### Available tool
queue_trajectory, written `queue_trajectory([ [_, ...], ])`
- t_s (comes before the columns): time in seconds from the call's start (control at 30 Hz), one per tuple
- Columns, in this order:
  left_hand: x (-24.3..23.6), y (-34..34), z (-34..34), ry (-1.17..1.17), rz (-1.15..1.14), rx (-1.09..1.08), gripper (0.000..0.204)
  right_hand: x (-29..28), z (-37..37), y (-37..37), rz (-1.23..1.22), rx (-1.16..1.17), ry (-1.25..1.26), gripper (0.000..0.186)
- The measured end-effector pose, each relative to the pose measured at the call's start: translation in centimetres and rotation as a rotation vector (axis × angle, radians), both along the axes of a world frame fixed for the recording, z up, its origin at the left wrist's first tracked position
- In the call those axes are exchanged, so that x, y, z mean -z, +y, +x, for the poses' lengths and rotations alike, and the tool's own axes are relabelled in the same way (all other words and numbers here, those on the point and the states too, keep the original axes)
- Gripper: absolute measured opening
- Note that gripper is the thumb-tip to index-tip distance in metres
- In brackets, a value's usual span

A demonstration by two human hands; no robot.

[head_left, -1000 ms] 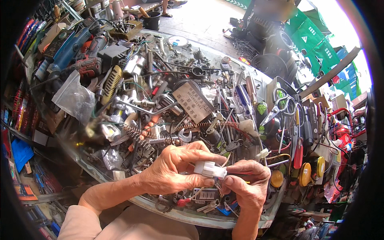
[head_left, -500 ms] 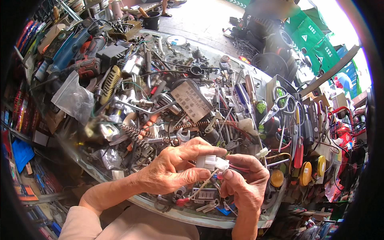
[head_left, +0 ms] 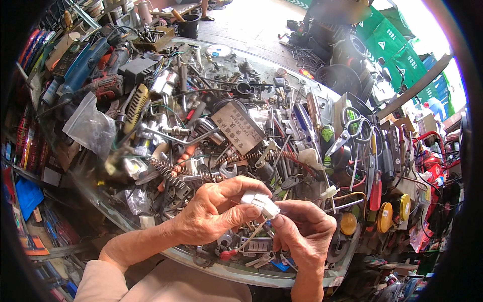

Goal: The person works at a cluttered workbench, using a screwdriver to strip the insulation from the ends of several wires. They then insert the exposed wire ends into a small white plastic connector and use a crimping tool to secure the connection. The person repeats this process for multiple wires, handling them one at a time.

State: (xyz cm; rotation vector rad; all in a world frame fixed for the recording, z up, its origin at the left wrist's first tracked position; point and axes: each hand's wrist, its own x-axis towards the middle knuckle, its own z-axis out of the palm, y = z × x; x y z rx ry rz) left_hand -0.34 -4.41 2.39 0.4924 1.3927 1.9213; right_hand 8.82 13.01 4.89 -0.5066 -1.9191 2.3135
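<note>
A white plastic wire connector (head_left: 259,203) is held between my two hands above the cluttered bench. My left hand (head_left: 214,209) pinches its left part, thumb in front and fingers behind. The thumb and fingers of my right hand (head_left: 304,226) close on its right end. A thin pale wire (head_left: 254,236) runs down from the connector toward a red-covered wire end (head_left: 228,254) that lies over the parts below. My right fingers hide any other wires leaving the connector. Behind my left fingers lies an open-ended wrench (head_left: 228,171).
Tools and metal parts crowd the bench. A cardboard sign (head_left: 238,127) and coil spring (head_left: 168,170) lie beyond my hands. Scissors (head_left: 350,133) and red-handled pliers (head_left: 375,191) stand at right. A plastic bag (head_left: 90,126) and cordless drill (head_left: 108,86) lie at left.
The connector has turned in my hands, its right end tipping down, and shifted slightly left. Reddish wires seen beside my right fingers before are now hidden.
</note>
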Motion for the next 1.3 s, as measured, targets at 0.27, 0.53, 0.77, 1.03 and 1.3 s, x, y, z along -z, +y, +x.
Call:
queue_trajectory([
  [0.27, 0.5, -0.3, -0.2, -0.014, -0.006, 0.093, 0.039, -0.5, 0.3, 0.7, 0.121, -0.042, -0.033, 0.02],
  [0.53, 0.5, -0.2, -0.3, 0.335, -0.107, 0.048, 0.028, -0.7, 0.2, 1.5, 0.148, -0.093, -0.073, 0.018],
  [0.77, 1.3, 0.1, -0.2, 0.368, -0.052, 0.044, 0.028, -1.1, 0.2, 1.8, 0.13, -0.112, -0.117, 0.018],
  [1.03, 1.1, 0.4, 0.2, 0.466, -0.086, -0.004, 0.031, -0.4, 0.0, 1.4, 0.101, -0.085, -0.072, 0.018],
  [1.3, 0.4, 0.0, 0.2, 0.066, 0.019, -0.001, 0.033, 0.9, -0.5, 1.5, -0.165, -0.016, 0.052, 0.045],
])
